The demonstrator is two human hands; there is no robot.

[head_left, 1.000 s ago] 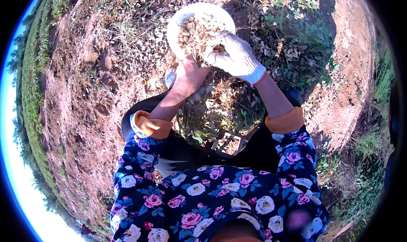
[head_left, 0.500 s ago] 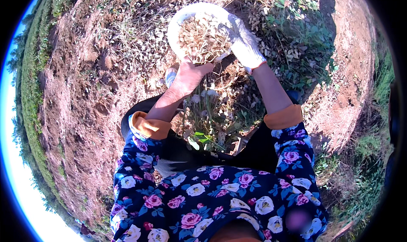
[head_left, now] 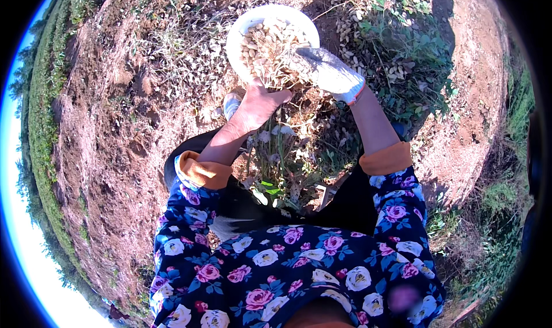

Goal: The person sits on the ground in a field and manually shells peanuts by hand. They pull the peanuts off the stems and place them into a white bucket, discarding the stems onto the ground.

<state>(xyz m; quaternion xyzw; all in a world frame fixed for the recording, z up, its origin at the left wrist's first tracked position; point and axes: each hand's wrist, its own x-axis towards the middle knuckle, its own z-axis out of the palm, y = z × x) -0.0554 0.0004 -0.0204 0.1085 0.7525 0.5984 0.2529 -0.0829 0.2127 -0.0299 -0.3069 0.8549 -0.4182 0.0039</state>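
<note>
A white round basin [head_left: 234, 47] stands on the ground ahead of me, heaped with pale peanut pods [head_left: 270, 35]. At its near rim my bare left hand [head_left: 257, 105] is closed round a bunch of uprooted peanut plants [head_left: 277, 147]; its fingertips are hidden. The podded roots lie over the basin, and stems and wilted leaves hang toward me. My right hand [head_left: 329, 74], in a white knitted glove with a dirty palm side, closes on pods and roots at the basin's right side. Its fingers lie together, partly in shadow, with the thumb hidden.
Right of the basin lies a heap of pulled peanut plants [head_left: 397, 58] with pods and green leaves. Dry stalks [head_left: 184, 46] litter the reddish soil on the left. My shoe [head_left: 232, 104] is beside my left hand. Green rows [head_left: 43, 127] line the far left.
My right hand has moved down and right, from the basin's upper right rim to its lower right side, uncovering that rim and more pods. The left hand stays nearly in place.
</note>
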